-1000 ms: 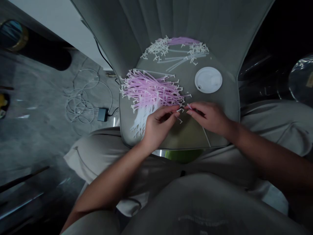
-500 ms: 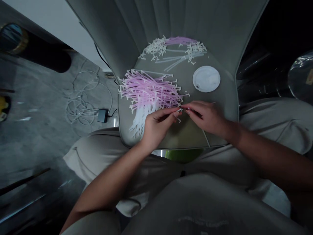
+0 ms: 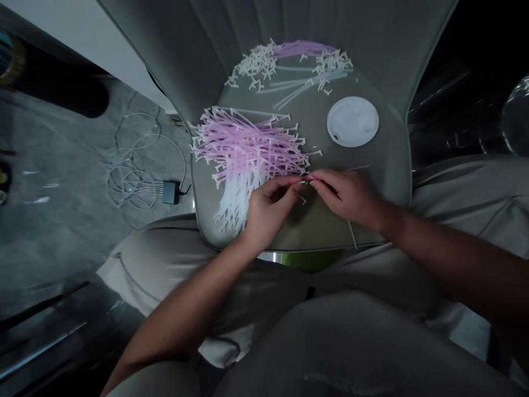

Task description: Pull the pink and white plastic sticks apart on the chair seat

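My left hand [image 3: 273, 207] is closed in a pinch at the front of the chair seat, holding a small white plastic connector that is mostly hidden by the fingertips. My right hand [image 3: 349, 193] pinches a thin stick [image 3: 361, 167], whose pale end pokes out behind the knuckles. Both sets of fingertips meet, so the join between the two pieces cannot be made out. Beside my left hand lies a pile of pink sticks [image 3: 252, 142] with white angled ends, overlapping a bunch of white sticks [image 3: 236, 198].
At the back of the seat [image 3: 285, 234] are a heap of white connectors [image 3: 258, 63], pink sticks [image 3: 303, 48] and loose clear sticks [image 3: 295, 91]. A white round lid [image 3: 352, 122] lies at the right. Coiled cables and a dark box [image 3: 170, 192] are on the floor at left.
My right fingertips have come closer to my left ones and now meet them. More of the thin stick's end shows behind my right hand. The camera view has shifted slightly.
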Tool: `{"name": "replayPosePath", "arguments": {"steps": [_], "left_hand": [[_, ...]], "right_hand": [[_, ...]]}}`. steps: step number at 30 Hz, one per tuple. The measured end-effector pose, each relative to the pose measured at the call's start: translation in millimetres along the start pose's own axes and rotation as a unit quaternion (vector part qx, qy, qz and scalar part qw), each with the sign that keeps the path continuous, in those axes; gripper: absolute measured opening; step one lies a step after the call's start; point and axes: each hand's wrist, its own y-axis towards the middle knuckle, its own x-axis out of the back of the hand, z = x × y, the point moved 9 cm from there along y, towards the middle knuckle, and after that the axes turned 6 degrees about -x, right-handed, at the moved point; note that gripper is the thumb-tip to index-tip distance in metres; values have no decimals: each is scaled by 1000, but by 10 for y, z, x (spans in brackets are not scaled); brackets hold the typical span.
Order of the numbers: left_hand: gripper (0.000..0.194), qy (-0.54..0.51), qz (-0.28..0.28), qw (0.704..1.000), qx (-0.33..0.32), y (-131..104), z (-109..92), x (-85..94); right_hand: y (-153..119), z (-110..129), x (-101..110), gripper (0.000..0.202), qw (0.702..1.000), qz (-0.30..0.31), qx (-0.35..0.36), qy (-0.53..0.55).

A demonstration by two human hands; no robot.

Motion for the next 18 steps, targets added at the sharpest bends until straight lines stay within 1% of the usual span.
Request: {"name": "replayPosePath", "arguments": {"steps": [7, 13, 18], "left_hand": [[18, -5, -2, 1000, 26, -11, 17, -6], [21, 4, 4, 998, 56, -14, 23, -10], [17, 20, 9, 998, 56, -20, 31, -21]], "right_hand": [[-6, 49, -92, 32, 996, 24, 44, -75], [8, 92, -97, 30, 992, 24, 73, -97], [16, 110, -103, 30, 991, 26, 80, -102]]}}
